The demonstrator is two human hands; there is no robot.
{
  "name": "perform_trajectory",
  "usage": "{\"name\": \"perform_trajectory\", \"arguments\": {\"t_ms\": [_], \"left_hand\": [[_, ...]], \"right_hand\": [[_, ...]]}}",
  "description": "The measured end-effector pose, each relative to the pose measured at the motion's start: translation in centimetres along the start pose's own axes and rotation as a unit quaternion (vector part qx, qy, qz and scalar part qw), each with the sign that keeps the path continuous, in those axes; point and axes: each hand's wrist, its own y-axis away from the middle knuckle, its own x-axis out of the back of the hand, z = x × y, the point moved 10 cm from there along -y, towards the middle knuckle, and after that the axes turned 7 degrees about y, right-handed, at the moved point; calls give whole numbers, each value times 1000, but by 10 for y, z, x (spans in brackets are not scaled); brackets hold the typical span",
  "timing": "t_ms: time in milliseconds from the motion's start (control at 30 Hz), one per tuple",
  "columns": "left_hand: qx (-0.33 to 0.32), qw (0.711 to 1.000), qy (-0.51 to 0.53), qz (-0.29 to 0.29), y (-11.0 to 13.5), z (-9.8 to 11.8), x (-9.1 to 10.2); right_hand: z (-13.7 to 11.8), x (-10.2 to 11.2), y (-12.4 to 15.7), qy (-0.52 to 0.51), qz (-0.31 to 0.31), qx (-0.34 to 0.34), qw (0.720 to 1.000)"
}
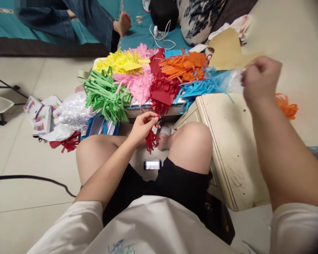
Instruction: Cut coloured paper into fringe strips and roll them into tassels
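Observation:
My left hand (145, 124) pinches the top of a red paper tassel (151, 140), whose cut strips hang down between my knees. Out to the right, my right hand (263, 79) is raised with its fingers curled closed. It is slightly blurred, and anything inside it is hidden from view. Near it lie clear plastic wrap (234, 80) and blue fringed paper (206, 84). Ahead of my left hand, fringed paper lies in heaps: green (106, 93), yellow (119, 62), pink (137, 86), red (164, 90) and orange (185, 66).
A cream cabinet (230, 141) stands by my right knee. An orange tassel (286, 106) lies beyond my right forearm. On the floor at left are a plastic bag (75, 109) and printed packaging (42, 120). A phone (152, 164) is below. Another person's foot (123, 24) rests on the sofa.

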Motion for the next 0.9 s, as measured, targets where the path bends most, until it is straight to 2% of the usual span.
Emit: {"name": "perform_trajectory", "arguments": {"t_ms": [33,67,133,167,200,267,400,500,900], "left_hand": [[-6,1000,-3,-6,1,4,-3],[-13,1000,-8,-13,2,8,-5],[-30,999,-21,-27,5,18,-9],[-38,998,-30,-34,6,23,-11],[-46,997,-38,-39,8,28,-11],[-53,996,-55,-47,11,37,-10],[-37,992,-86,-80,14,44,-7],[-21,989,-99,-111,14,44,-7],[-8,979,-135,-150,14,39,-6]], "right_hand": [[-34,-6,14,-72,-35,50,996],[-75,-17,33,-133,-103,124,978],[-149,-29,77,-209,-192,255,924],[-177,-35,98,-237,-228,297,897],[-199,-42,117,-258,-258,324,873],[-222,-57,142,-300,-297,333,843],[-230,-80,164,-352,-347,312,812],[-232,-85,173,-353,-370,319,798],[-230,-93,185,-325,-406,323,790]]}}
